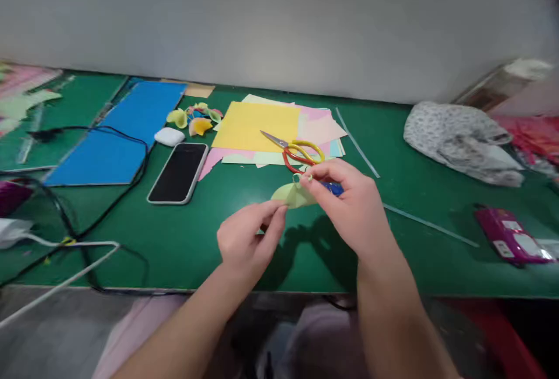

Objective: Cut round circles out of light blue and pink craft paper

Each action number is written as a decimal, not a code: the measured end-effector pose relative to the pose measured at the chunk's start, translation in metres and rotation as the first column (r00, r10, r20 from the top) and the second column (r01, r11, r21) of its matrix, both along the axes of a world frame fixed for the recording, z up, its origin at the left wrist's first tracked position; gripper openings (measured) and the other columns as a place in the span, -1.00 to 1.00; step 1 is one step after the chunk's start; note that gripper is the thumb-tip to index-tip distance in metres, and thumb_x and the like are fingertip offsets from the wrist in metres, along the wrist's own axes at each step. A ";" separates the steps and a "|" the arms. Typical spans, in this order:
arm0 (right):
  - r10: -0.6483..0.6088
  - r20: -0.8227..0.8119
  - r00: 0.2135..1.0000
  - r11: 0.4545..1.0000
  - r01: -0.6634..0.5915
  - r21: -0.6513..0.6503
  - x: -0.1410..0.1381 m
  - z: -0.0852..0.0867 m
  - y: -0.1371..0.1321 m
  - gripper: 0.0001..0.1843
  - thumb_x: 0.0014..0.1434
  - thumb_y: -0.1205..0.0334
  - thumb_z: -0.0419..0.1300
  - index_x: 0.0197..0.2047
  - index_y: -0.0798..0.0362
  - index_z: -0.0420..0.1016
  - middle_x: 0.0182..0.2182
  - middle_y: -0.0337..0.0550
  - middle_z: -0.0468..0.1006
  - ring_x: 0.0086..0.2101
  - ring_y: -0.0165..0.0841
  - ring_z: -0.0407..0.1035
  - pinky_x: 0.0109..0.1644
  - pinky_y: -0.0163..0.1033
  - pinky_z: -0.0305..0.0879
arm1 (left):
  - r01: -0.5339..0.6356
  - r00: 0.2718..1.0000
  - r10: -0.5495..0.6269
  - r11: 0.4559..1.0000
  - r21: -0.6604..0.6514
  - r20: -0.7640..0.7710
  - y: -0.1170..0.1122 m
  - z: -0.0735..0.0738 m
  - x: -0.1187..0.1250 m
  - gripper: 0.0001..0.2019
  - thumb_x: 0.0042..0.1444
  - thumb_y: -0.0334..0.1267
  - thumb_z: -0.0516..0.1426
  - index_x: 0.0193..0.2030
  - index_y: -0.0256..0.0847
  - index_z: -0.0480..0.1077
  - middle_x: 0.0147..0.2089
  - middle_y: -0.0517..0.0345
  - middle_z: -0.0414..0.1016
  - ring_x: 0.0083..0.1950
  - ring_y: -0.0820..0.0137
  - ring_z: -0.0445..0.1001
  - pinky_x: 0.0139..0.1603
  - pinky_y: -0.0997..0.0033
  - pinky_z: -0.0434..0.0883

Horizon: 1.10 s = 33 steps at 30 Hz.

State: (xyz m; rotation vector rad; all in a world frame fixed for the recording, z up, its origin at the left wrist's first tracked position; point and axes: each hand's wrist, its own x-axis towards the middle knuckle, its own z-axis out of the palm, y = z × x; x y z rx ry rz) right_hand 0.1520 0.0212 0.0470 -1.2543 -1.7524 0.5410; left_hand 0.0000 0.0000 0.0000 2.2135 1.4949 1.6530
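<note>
Above the green table (183, 239) my left hand (248, 239) pinches the left edge of a small pale yellow-green paper piece (293, 194). My right hand (349, 204) is closed at the paper's right side, fingertips pressed on its top edge, with something blue (335, 188) showing under the fingers. Just behind the hands lie scissors (297, 151) with yellow and red handles, resting on a stack of coloured paper sheets (257, 126) topped by a yellow one.
A black phone (179, 172) lies left of the stack, with a white case (169, 136) and several folded paper petals (196, 120) behind it. A blue sheet (122, 131) and black cables (87, 192) are at left. A patterned cloth (458, 134), a magenta packet (510, 238) and thin strips (428, 225) are at right.
</note>
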 end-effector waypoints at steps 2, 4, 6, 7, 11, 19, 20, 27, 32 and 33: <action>-0.007 -0.007 1.000 1.000 0.006 -0.009 0.000 0.000 0.001 -0.93 0.16 0.31 0.21 -0.37 0.03 0.48 -0.34 -0.28 0.55 -0.28 -0.38 0.42 -0.14 -0.27 0.31 | -0.008 0.999 0.010 0.999 -0.043 0.038 0.000 0.001 0.000 -0.91 0.07 -0.41 0.16 -0.42 -0.21 0.46 -0.62 0.39 0.40 -0.66 0.67 0.25 -0.61 0.69 0.18; -0.015 -0.028 0.999 0.999 0.015 -0.031 0.001 -0.001 0.003 -0.96 0.15 0.28 0.23 -0.34 0.03 0.50 -0.33 -0.26 0.57 -0.28 -0.36 0.43 -0.16 -0.25 0.32 | -0.018 0.997 0.024 0.996 -0.086 0.079 -0.001 0.001 0.000 -0.91 0.08 -0.40 0.16 -0.42 -0.21 0.46 -0.63 0.39 0.40 -0.66 0.67 0.26 -0.62 0.68 0.19; -0.028 -0.067 0.997 0.997 0.024 -0.068 0.003 -0.001 0.004 -0.95 0.14 0.25 0.24 -0.31 0.02 0.53 -0.31 -0.24 0.59 -0.30 -0.36 0.44 -0.19 -0.24 0.33 | -0.029 0.991 0.046 0.991 -0.132 0.127 0.000 0.002 0.000 -0.90 0.09 -0.39 0.15 -0.42 -0.21 0.46 -0.64 0.40 0.38 -0.65 0.65 0.28 -0.62 0.68 0.20; -0.036 -0.087 0.996 0.996 0.028 -0.090 0.004 -0.002 0.005 -0.93 0.14 0.24 0.24 -0.30 0.02 0.54 -0.30 -0.23 0.59 -0.30 -0.35 0.45 -0.20 -0.24 0.33 | -0.032 0.988 0.054 0.988 -0.152 0.146 0.000 0.001 0.000 -0.90 0.09 -0.38 0.15 -0.42 -0.21 0.46 -0.65 0.40 0.37 -0.65 0.65 0.28 -0.61 0.68 0.21; -0.043 -0.117 0.992 0.989 0.026 -0.145 0.005 -0.003 0.007 -0.91 0.12 0.22 0.25 -0.31 0.02 0.56 -0.30 -0.21 0.60 -0.30 -0.34 0.45 -0.21 -0.23 0.33 | -0.027 0.985 0.055 0.985 -0.171 0.161 0.001 0.001 0.001 -0.91 0.09 -0.38 0.15 -0.41 -0.22 0.46 -0.65 0.40 0.36 -0.65 0.65 0.29 -0.59 0.69 0.23; -0.071 -0.142 0.987 0.990 0.052 -0.133 -0.003 -0.007 0.008 -0.92 0.11 0.30 0.23 -0.42 0.04 0.52 -0.40 -0.24 0.58 -0.32 -0.36 0.45 -0.19 -0.23 0.33 | 0.000 0.999 0.001 0.999 -0.035 0.038 0.002 0.000 0.000 -0.92 0.09 -0.40 0.16 -0.41 -0.25 0.46 -0.59 0.35 0.44 -0.61 0.65 0.33 -0.54 0.69 0.26; -0.074 -0.146 0.987 0.990 0.055 -0.131 -0.003 -0.007 0.008 -0.91 0.11 0.31 0.23 -0.42 0.04 0.52 -0.40 -0.25 0.58 -0.33 -0.36 0.45 -0.21 -0.24 0.32 | -0.002 0.999 0.003 0.999 -0.033 0.036 0.002 0.000 0.000 -0.92 0.09 -0.40 0.16 -0.41 -0.25 0.46 -0.59 0.35 0.44 -0.61 0.65 0.33 -0.54 0.69 0.26; -0.101 -0.267 0.958 0.985 0.059 -0.162 -0.001 -0.007 0.007 -0.91 0.12 0.23 0.24 -0.40 0.02 0.53 -0.40 -0.25 0.59 -0.34 -0.37 0.46 -0.28 -0.28 0.33 | -0.017 0.998 0.019 0.999 -0.035 0.054 0.002 0.000 0.000 -0.92 0.08 -0.41 0.16 -0.42 -0.24 0.45 -0.62 0.37 0.41 -0.63 0.65 0.31 -0.56 0.69 0.24; -0.061 -0.237 0.970 0.984 0.019 -0.177 -0.003 -0.008 0.007 -0.93 0.10 0.28 0.25 -0.41 0.01 0.53 -0.42 -0.29 0.59 -0.35 -0.39 0.45 -0.26 -0.27 0.32 | -0.026 0.997 0.030 0.998 -0.057 0.070 0.001 -0.002 -0.001 -0.92 0.09 -0.41 0.16 -0.40 -0.24 0.45 -0.61 0.37 0.42 -0.61 0.66 0.33 -0.52 0.70 0.26; -0.062 -0.222 0.973 0.984 0.022 -0.174 -0.004 -0.009 0.007 -0.93 0.10 0.28 0.25 -0.42 0.02 0.52 -0.42 -0.28 0.58 -0.35 -0.38 0.44 -0.25 -0.26 0.31 | -0.026 0.997 0.030 0.998 -0.059 0.070 0.001 -0.003 -0.001 -0.93 0.09 -0.41 0.16 -0.40 -0.24 0.45 -0.61 0.37 0.42 -0.61 0.66 0.33 -0.52 0.70 0.26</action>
